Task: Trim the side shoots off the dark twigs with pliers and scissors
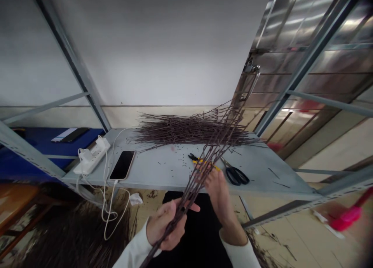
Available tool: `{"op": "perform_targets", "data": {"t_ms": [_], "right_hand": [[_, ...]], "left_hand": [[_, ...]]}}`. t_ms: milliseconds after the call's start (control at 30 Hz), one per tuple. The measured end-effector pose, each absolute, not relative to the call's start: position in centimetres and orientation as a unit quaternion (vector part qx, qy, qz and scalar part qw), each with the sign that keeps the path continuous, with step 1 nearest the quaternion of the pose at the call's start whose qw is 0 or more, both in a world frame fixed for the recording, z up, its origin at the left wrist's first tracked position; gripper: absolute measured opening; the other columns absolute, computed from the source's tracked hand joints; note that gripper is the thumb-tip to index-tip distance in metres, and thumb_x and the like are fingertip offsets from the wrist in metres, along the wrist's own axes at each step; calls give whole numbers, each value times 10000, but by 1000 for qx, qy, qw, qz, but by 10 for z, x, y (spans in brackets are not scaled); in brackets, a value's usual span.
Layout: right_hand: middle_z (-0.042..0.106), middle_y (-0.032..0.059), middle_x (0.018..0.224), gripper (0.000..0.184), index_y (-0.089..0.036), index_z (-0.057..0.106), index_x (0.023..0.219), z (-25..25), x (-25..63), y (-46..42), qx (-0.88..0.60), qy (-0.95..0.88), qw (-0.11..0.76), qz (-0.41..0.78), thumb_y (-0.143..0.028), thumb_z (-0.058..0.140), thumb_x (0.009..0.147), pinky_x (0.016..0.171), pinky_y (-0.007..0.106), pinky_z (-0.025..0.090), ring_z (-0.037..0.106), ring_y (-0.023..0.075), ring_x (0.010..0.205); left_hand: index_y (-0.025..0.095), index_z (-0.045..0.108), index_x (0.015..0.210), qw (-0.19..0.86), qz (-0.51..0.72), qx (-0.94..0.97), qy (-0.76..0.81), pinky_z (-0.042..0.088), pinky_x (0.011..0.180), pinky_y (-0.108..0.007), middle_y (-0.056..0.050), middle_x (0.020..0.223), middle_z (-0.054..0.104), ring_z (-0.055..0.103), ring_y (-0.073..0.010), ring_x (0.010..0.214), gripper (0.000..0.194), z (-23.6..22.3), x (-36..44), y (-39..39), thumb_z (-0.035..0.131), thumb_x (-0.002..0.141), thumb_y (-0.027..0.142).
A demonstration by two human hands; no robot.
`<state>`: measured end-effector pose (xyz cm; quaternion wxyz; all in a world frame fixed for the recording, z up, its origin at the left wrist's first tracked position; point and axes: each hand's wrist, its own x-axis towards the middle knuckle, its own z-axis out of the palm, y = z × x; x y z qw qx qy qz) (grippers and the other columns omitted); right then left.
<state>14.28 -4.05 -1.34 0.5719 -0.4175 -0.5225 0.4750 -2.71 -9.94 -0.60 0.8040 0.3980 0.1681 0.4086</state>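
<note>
My left hand [169,225] is closed around the lower part of a bundle of thin dark brown twigs [189,194]. The bundle slants up and to the right, its branching tips spreading out in front of the wall. My right hand [217,192] is at the right side of the bundle, its fingers reaching behind the stems and partly hidden by them. Its thumb stands away from the twigs, so the hand looks open. Beyond the hands, a large pile of similar twigs [180,130] lies across the back of the grey shelf [163,173].
Yellow-handled pliers [192,157] lie partly behind the bundle, beside black-handled scissors [237,175]. On the left are a phone [122,165], a white power strip [91,157] and dangling cables [105,206]. Metal uprights [303,62] frame the shelf; more twigs [67,237] lie below.
</note>
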Motion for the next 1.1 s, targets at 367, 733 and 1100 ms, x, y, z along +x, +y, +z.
{"op": "perform_targets", "data": {"t_ms": [367, 733, 1100], "right_hand": [[477, -64, 475, 275, -207, 519, 684, 35, 154, -20, -243, -385, 609, 649, -422, 622, 821, 500, 212, 431, 522, 106, 482], [543, -35, 486, 423, -192, 543, 750, 5, 116, -3, -370, -526, 550, 533, -609, 507, 818, 477, 241, 409, 491, 116, 455], [677, 48, 938, 425, -211, 598, 1077, -22, 88, -20, -389, -536, 548, 511, -557, 477, 861, 734, 301, 495, 621, 185, 842]], "left_hand": [[175, 641, 1144, 775, 339, 448, 289, 507, 582, -244, -127, 1034, 685, 665, -150, 676, 582, -36, -71, -106, 522, 800, 630], [194, 620, 1107, 493, 345, 588, 542, 456, 915, -367, -103, 1061, 687, 621, -242, 999, 492, -51, -70, -94, 578, 774, 553], [205, 645, 766, 334, 442, 535, 638, 499, 649, -282, -33, 661, 664, 608, -197, 655, 428, -82, -35, -103, 452, 823, 583]]}}
